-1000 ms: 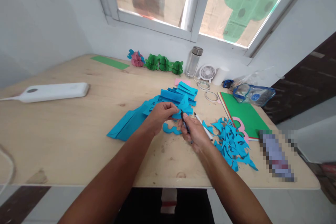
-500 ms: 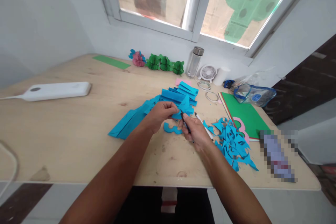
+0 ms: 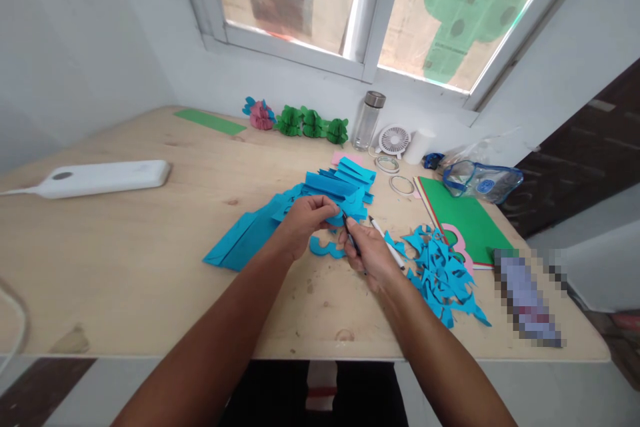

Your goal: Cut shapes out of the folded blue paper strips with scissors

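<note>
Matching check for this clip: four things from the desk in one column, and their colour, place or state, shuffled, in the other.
1. Bottle
2. Right hand
3. Paper strip
4. Paper scraps

A. Blue, in a loose heap beside the stacked sheets
B. Upright beside the small fan
C. Closed around a dark slim tool
D. Green, lying flat by the wall, left of the folded flowers

Pairs: 1-B, 2-C, 3-D, 4-A
</note>
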A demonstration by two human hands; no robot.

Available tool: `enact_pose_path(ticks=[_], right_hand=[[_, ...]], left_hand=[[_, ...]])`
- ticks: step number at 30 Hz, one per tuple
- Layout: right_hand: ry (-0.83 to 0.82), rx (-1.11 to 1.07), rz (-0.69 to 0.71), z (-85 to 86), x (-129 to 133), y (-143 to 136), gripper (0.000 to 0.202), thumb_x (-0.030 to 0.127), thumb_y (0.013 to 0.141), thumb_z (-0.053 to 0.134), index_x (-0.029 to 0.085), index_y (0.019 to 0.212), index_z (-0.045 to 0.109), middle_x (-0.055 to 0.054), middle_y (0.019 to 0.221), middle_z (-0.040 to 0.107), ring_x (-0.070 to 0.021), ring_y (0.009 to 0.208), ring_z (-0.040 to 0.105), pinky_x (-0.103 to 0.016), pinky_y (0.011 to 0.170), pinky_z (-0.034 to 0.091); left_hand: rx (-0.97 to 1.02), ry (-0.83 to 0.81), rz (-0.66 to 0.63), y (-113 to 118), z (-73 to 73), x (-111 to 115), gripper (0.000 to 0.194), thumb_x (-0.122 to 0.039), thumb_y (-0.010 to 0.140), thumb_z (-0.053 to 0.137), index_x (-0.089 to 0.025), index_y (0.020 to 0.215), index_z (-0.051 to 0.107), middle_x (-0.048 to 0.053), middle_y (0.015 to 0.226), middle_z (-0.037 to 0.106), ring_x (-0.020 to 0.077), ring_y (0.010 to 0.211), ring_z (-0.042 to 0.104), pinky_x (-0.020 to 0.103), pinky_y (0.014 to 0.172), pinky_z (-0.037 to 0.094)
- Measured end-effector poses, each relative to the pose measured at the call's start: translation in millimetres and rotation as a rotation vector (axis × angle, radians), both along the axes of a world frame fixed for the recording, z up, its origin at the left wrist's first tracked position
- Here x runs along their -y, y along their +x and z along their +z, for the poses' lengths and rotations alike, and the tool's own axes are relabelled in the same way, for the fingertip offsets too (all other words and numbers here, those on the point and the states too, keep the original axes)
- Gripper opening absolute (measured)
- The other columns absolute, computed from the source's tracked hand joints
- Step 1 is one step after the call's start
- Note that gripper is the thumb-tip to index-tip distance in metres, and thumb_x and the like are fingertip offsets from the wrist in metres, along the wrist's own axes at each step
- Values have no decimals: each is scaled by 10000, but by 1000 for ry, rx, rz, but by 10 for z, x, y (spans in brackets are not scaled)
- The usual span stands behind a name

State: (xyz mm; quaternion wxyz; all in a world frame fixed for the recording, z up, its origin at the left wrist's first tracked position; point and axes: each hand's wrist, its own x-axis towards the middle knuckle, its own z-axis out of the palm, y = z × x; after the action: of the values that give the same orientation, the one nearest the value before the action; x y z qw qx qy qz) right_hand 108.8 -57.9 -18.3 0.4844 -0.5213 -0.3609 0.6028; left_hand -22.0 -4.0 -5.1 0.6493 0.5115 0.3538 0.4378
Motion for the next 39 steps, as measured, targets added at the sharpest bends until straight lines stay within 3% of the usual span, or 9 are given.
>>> enact_pose_path(ticks=[39], right_hand=[[7, -33, 1, 6, 27, -35, 460, 615, 702, 609, 161, 661, 546, 85, 393, 404, -23, 292, 239, -187, 322, 104]], left_hand=[[-53, -32, 21, -2, 39, -4, 195, -310, 623, 671, -158, 582, 556, -15, 583, 580, 124, 594, 552, 275, 622, 467]])
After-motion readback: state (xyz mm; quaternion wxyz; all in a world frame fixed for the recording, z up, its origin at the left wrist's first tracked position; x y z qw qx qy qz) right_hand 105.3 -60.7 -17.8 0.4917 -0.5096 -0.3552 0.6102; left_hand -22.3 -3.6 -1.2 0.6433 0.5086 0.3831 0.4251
